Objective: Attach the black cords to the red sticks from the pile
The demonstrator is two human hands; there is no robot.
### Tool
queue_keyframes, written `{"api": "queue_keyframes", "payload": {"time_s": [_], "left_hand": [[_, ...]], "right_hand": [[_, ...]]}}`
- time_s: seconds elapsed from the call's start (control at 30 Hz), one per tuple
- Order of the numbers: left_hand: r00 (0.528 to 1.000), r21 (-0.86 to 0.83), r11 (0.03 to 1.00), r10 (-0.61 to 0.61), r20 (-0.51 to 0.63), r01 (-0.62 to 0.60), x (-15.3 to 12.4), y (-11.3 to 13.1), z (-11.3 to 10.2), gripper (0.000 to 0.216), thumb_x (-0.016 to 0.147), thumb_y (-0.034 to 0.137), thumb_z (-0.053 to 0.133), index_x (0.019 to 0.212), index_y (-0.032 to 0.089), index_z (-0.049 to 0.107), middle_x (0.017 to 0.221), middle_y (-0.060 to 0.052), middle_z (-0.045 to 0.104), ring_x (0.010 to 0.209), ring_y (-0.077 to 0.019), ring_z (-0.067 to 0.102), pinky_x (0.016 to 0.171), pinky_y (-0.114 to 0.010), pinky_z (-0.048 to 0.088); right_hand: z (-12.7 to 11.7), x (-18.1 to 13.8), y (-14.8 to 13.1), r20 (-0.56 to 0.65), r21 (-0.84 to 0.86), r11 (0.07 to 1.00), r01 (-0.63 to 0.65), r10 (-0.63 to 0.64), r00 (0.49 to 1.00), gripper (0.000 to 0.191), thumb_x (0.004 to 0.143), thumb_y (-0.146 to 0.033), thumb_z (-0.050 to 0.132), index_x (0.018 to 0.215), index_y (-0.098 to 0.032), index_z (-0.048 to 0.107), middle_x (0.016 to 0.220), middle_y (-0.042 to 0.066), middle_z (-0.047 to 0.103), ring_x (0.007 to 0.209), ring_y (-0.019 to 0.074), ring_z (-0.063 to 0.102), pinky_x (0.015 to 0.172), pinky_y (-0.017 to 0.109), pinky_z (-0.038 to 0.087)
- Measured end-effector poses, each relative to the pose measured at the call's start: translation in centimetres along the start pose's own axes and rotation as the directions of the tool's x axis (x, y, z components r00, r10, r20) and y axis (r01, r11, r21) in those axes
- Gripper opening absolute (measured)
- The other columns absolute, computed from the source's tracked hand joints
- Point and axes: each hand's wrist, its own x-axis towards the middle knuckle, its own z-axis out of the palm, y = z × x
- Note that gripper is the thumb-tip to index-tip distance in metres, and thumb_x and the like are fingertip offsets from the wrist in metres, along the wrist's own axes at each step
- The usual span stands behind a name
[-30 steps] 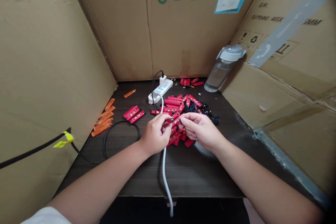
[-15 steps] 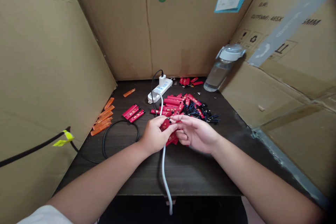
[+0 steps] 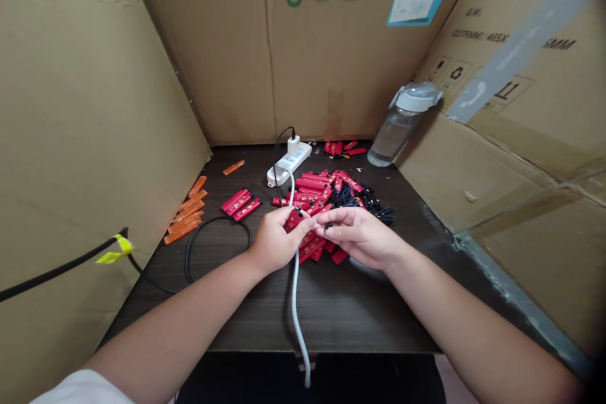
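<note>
Head view, looking down onto a dark wooden table [image 3: 331, 309] walled in by cardboard sheets [image 3: 95, 107]. Left hand [image 3: 274, 240] closed around a small red tag [image 3: 293, 219], pinched between thumb and fingers, just in front of the near edge of the pile. Right hand [image 3: 360, 235] meeting it fingertip to fingertip, thumb and forefinger pinched on something small and dark at the tag's end; too small to tell what exactly. Both hands low over the table, forearms reaching in from the bottom corners.

Directly behind and beneath the hands, a heap of red tags [image 3: 326, 189] mixed with dark blue cords [image 3: 374, 205], a few red pieces poking out under the right palm. Left of the heap, three red tags lying side by side [image 3: 240, 204]; further left along the cardboard wall, a row of orange strips [image 3: 187, 218], with one loose orange strip [image 3: 233, 168] near the back. White power strip [image 3: 288, 164] at the back centre with a charger plugged in, its white cable [image 3: 296, 303] running toward the viewer under the left hand and off the table edge. Black cable [image 3: 208, 240] looping on the left, marked with yellow tape [image 3: 116, 251]. Clear water bottle [image 3: 401, 126] with a white lid leaning at the back right. A few more red tags [image 3: 341, 148] against the rear wall.
</note>
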Motion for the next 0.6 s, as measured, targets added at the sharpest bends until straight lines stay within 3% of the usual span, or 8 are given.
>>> {"api": "queue_keyframes", "payload": {"time_s": [0.17,0.27,0.4,0.6], "left_hand": [[0.994,0.128,0.987,0.103,-0.019,-0.100,0.0,-0.6,-0.1,0.020,0.083,0.034,0.062,0.080,0.016,0.068,0.074,-0.004,0.069,0.066,-0.0148,0.063,0.064,-0.026,0.050],[0.979,0.238,0.952,0.203,-0.014,-0.194,0.0,-0.9,-0.1,0.016,0.082,0.031,0.064,0.077,0.016,0.067,0.075,-0.004,0.068,0.068,-0.0147,0.062,0.066,-0.026,0.049],[0.954,0.307,0.905,0.297,0.038,-0.294,0.1,-1.0,-0.1,0.014,0.084,0.028,0.062,0.077,0.016,0.066,0.075,-0.005,0.067,0.070,-0.0159,0.062,0.069,-0.027,0.049],[0.938,0.348,0.872,0.325,0.117,-0.345,0.0,-1.1,0.0,0.008,0.083,0.017,0.058,0.081,0.015,0.066,0.077,-0.005,0.065,0.070,-0.0151,0.061,0.066,-0.025,0.047]], "right_hand": [[-0.1,0.1,0.3,-0.026,-0.046,0.998,0.033,-0.034,0.999,0.026,0.059,-0.017,0.083,0.082,-0.012,0.073,0.084,0.007,0.074,0.078,0.0130,0.070,0.080,0.023,0.055],[-0.3,0.0,0.4,-0.051,-0.133,0.988,0.071,-0.079,0.996,0.025,0.063,-0.022,0.082,0.083,-0.013,0.071,0.069,0.005,0.072,0.060,0.0119,0.067,0.060,0.023,0.056],[-0.1,-0.4,0.1,-0.060,-0.326,0.941,0.093,-0.118,0.991,0.024,0.069,-0.030,0.078,0.081,-0.013,0.068,0.047,-0.002,0.061,0.037,0.0085,0.053,0.036,0.018,0.044],[1.2,-1.0,-0.3,-0.063,-0.504,0.853,0.133,-0.190,0.980,0.035,0.072,-0.039,0.074,0.092,-0.011,0.070,0.045,-0.003,0.057,0.036,0.0083,0.051,0.035,0.019,0.044]]}}
